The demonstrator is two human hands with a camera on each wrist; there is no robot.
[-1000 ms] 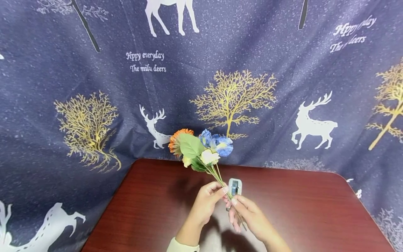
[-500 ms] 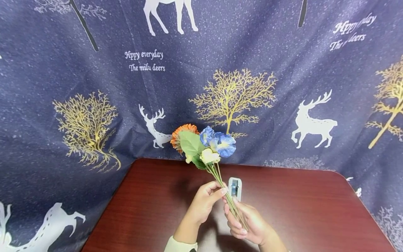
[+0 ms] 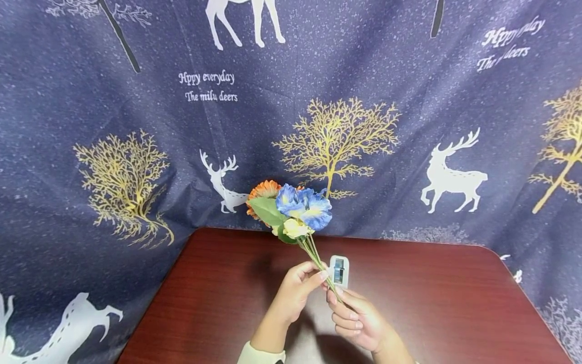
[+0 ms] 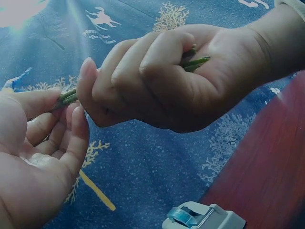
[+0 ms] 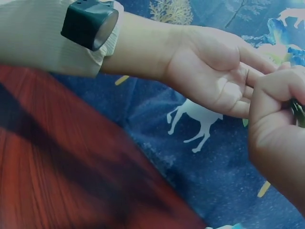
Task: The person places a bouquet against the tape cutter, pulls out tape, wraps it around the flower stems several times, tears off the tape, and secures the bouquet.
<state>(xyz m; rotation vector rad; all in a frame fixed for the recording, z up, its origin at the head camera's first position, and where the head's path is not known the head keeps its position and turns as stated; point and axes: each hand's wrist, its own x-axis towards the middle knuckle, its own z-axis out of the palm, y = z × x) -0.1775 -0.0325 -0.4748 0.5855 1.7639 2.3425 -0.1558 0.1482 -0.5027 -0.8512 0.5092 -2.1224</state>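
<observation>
A small bunch of flowers (image 3: 303,207), with orange, blue and pale yellow blooms and green leaves, leans up to the left above the table. My left hand (image 3: 294,290) pinches the middle of its thin stems (image 3: 313,250) between thumb and fingers. Lower down, my right hand (image 3: 361,321) has its fingers curled round the stems. Cut stem ends (image 4: 196,63) poke out of that fist in the left wrist view. Behind the hands lies a white tape dispenser (image 3: 339,272) with a bluish clear roll.
The dark red wooden table (image 3: 445,298) carries the dispenser and has rounded far corners. A dark blue cloth (image 3: 254,126) printed with deer and trees hangs behind it. On the left sleeve sits a black wrist camera (image 5: 90,24).
The right hand's fingers have closed further round the lower stems, hiding their ends from the head view. The flower heads have turned and shifted slightly; the left hand keeps its pinch.
</observation>
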